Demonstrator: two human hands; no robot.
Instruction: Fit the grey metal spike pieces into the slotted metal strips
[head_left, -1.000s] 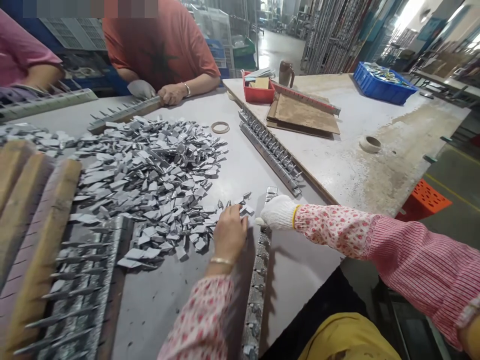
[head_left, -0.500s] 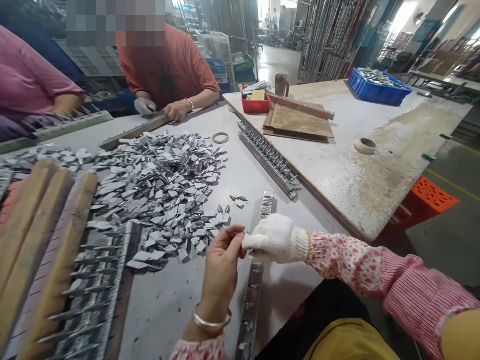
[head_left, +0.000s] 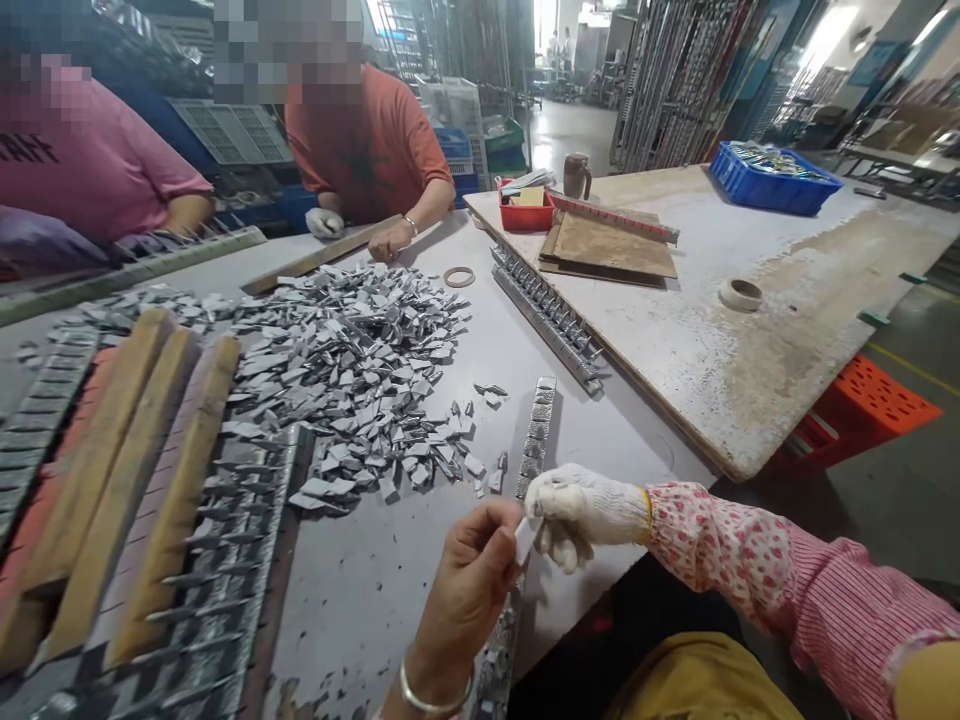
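1. Head view, near edge of the table: on my feed, the bare left hand (head_left: pixel 469 585), a silver bangle at its wrist, is closed on a small flat pale-grey metal piece (head_left: pixel 523 540), pinched between thumb and fingers.
2. The right hand in a white knit glove (head_left: pixel 581 510) meets it from the other side, fingers curled and fingertips touching the top edge of the piece. I cannot tell whether it grips or only touches.
3. The piece is held in the air just above the near part of a long narrow grey metal rail (head_left: pixel 536 440), which lies on the grey tabletop (head_left: pixel 360 590) and runs away from the person.
4. Left of the rail spreads a wide heap of grey metal pieces (head_left: pixel 352 350), with a few strays just beside the rail.
5. At far left, long wooden bars (head_left: pixel 161 480) lie on spiked metal racks (head_left: pixel 217 590).
6. Across the table, I see a co-worker in an orange shirt (head_left: pixel 375 140) with both hands on a wooden strip; a second co-worker in a pink shirt (head_left: pixel 97 170) is at the left.
7. On the adjoining worn board table stand a red plastic tray (head_left: pixel 525 215), a brown mug (head_left: pixel 576 175) and a blue plastic crate (head_left: pixel 772 180).
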